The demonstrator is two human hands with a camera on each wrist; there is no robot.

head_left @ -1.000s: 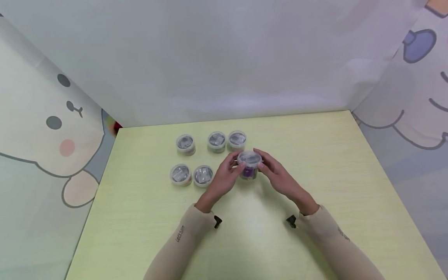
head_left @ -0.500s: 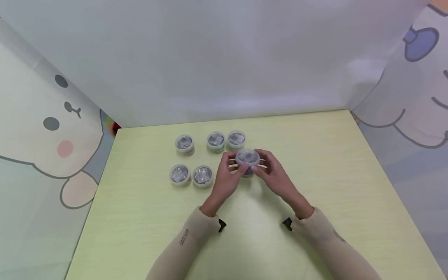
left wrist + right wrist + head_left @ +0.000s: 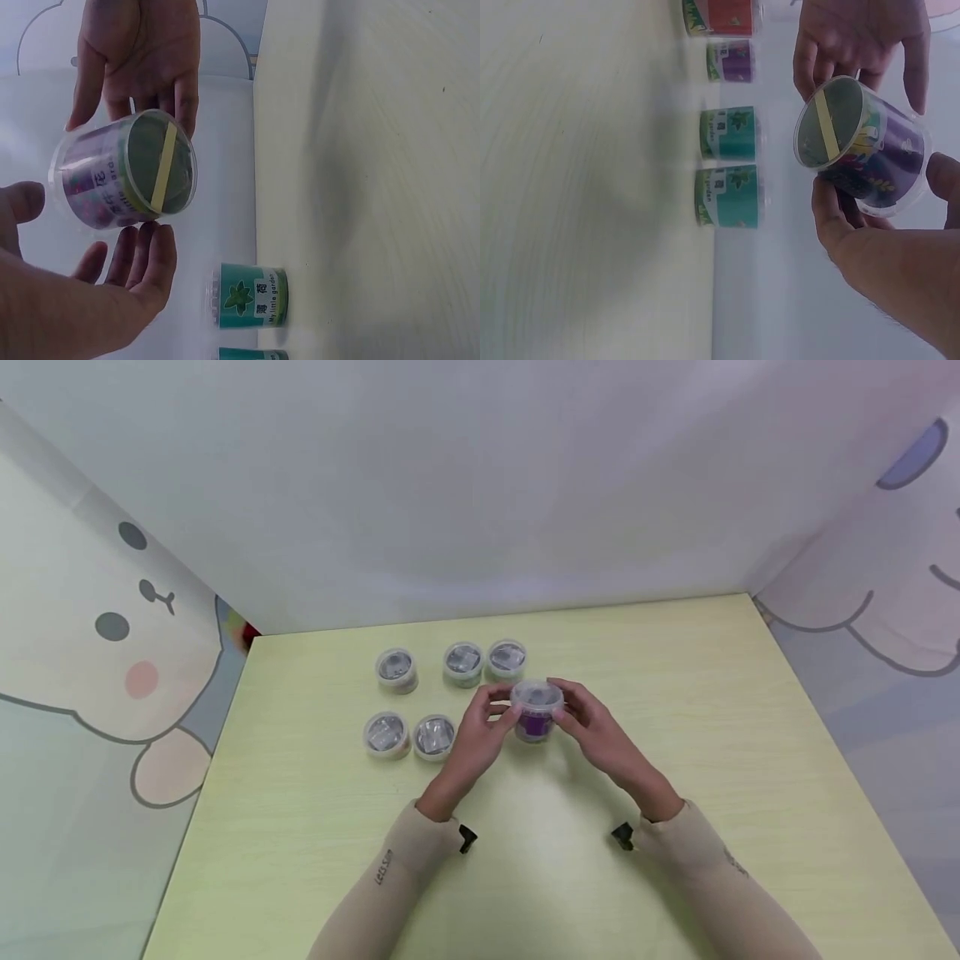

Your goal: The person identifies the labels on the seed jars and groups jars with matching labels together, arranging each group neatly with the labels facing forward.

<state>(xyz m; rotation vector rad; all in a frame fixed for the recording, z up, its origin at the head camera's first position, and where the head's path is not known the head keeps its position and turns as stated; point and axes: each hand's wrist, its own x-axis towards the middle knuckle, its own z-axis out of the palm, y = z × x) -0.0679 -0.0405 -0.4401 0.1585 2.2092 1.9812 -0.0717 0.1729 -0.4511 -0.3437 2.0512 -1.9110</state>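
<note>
My left hand (image 3: 480, 727) and right hand (image 3: 596, 731) hold a clear lidded plastic planting-kit cup (image 3: 536, 725) between them, one at each side. The cup has a purple printed label, and its lid faces up in the head view. In the left wrist view, the cup (image 3: 97, 176) is off the table, with a pale yellow strip (image 3: 165, 166) across its base. There the left fingers (image 3: 142, 262) curl under its side. In the right wrist view, the thumb (image 3: 945, 176) and fingers of the right hand lie round the cup (image 3: 885, 154).
Several similar lidded cups stand on the pale wood-look table (image 3: 712, 710), left of and behind my hands. Two teal-labelled cups (image 3: 727, 196) (image 3: 729, 133), a purple one (image 3: 731, 61) and a red one (image 3: 721, 16) show from the side. A white wall sheet (image 3: 480, 485) rises behind.
Half a second ago the cup's label was mostly hidden behind the thumbs. Now the cup is tilted so the purple label shows, the thumbs are farther apart, and it sits slightly to the right.
</note>
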